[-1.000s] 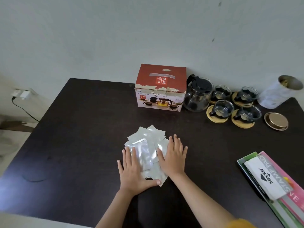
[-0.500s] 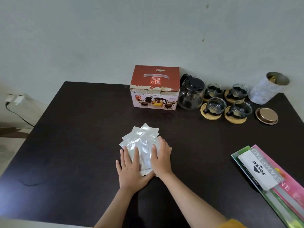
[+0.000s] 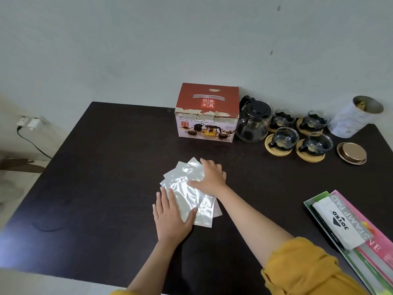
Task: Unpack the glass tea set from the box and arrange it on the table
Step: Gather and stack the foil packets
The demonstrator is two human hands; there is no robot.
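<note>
Head view looks down on a dark brown rectangular table (image 3: 106, 167) set against a pale wall. Near its middle lies a loose pile of clear, shiny plastic bags (image 3: 187, 196), overlapping one another. The left hand (image 3: 172, 218) lies flat on the near left part of the pile, fingers straight and slightly spread, thumb stretched out across a bag; it grips nothing. The right hand (image 3: 210, 177) rests on the far right part of the pile, palm down, fingers extended toward the far edge and thumb pointing left over the plastic; it also holds nothing, only pressing on the bags. A mustard-yellow sleeve (image 3: 302, 267) covers the right upper arm.

At the far side of the table stands a red and white cardboard box (image 3: 207, 113) printed with a picture of a tea set, its top closed. Just beside it on the right stands a clear glass teapot with a black lid (image 3: 254, 122). Right of the teapot sit four small glass cups with black handles (image 3: 299, 133), each on a round wooden coaster (image 3: 310, 157), in two rows of two. Farther right are a white cylindrical tin (image 3: 353, 118), open at the top and looking tilted, and a round gold lid (image 3: 352, 153) lying flat near it. At the near right edge lies a stack of pink and green booklets (image 3: 365, 237) with a white stamp pad box (image 3: 340, 222) on top.
</note>
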